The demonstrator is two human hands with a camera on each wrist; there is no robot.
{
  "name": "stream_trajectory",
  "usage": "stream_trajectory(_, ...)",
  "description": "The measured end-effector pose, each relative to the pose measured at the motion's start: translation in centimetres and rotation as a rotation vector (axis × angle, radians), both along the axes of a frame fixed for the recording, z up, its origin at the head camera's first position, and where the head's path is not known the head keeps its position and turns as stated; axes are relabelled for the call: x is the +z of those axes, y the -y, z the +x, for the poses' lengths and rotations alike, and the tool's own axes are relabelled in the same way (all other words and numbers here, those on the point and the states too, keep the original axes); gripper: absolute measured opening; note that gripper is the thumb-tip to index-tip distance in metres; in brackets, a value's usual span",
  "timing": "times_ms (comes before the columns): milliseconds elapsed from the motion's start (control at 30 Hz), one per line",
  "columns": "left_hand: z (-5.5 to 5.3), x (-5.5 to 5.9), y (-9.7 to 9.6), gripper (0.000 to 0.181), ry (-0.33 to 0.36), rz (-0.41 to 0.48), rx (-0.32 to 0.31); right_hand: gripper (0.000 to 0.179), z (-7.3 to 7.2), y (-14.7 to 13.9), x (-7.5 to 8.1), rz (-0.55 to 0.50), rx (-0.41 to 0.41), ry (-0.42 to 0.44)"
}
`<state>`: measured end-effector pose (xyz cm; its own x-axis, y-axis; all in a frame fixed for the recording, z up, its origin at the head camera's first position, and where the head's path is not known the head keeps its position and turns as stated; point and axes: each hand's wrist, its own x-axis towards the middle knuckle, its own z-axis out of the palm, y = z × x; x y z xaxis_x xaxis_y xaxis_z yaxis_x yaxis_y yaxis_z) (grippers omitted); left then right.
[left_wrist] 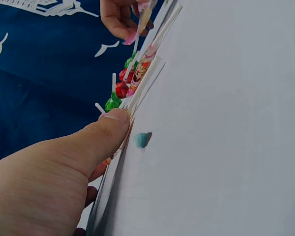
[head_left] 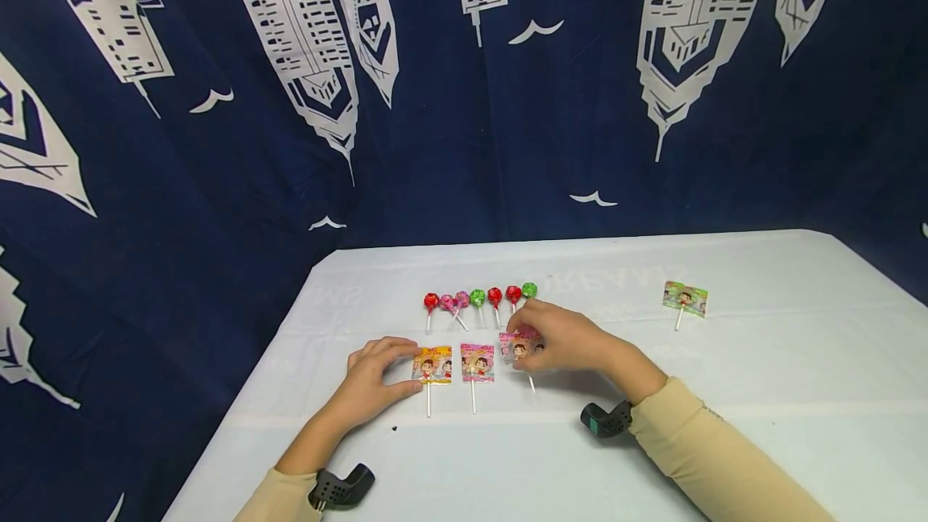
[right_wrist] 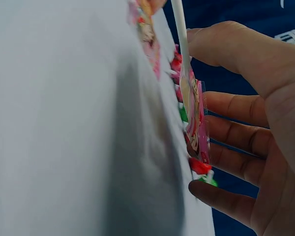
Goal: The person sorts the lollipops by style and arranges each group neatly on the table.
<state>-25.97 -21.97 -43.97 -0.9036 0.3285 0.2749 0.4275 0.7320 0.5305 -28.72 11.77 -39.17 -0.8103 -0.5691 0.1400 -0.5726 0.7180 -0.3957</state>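
Note:
My left hand (head_left: pixel 373 381) grips the left side of a lollipop in a flat yellow-orange wrapper (head_left: pixel 435 365), thumb near its lower corner and index finger at its top. Its white stick points toward me. In the middle lies another flat lollipop, in a pink wrapper (head_left: pixel 478 362). To the right, my right hand (head_left: pixel 569 338) holds a second pink-wrapped lollipop (head_left: pixel 520 350) between thumb and fingers. The right wrist view shows this pink packet (right_wrist: pixel 202 123) raised off the white table, stick up beside the thumb. In the left wrist view my thumb (left_wrist: pixel 101 135) hides most of the yellow-orange wrapper.
Behind the flat packets is a row of round lollipops, among them a red one (head_left: pixel 431 301), a pink one (head_left: pixel 461 300) and a green one (head_left: pixel 477 297). A green-wrapped flat lollipop (head_left: pixel 685 298) lies far right. The white table (head_left: pixel 761 393) meets a dark blue patterned cloth (head_left: pixel 507 143).

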Motion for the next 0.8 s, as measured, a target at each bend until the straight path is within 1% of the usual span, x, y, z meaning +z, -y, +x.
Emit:
stream_trajectory(167,0.1,0.1,0.0,0.046,-0.005,0.014,-0.014,0.042,0.3,0.8,-0.5,0.039,0.003,-0.003)
stream_trajectory(500,0.1,0.2,-0.1,0.045,0.014,0.004,0.000,0.047,0.5,1.5,-1.3,0.090,0.001,-0.064)
stream_trajectory(700,0.1,0.2,-0.1,0.045,0.010,0.004,-0.002,0.054,0.4,1.3,-1.3,0.088,-0.009,-0.064)
stream_trajectory(800,0.0,0.1,-0.1,0.045,0.011,0.003,0.000,0.054,0.3,0.9,-0.9,0.057,-0.005,-0.060)
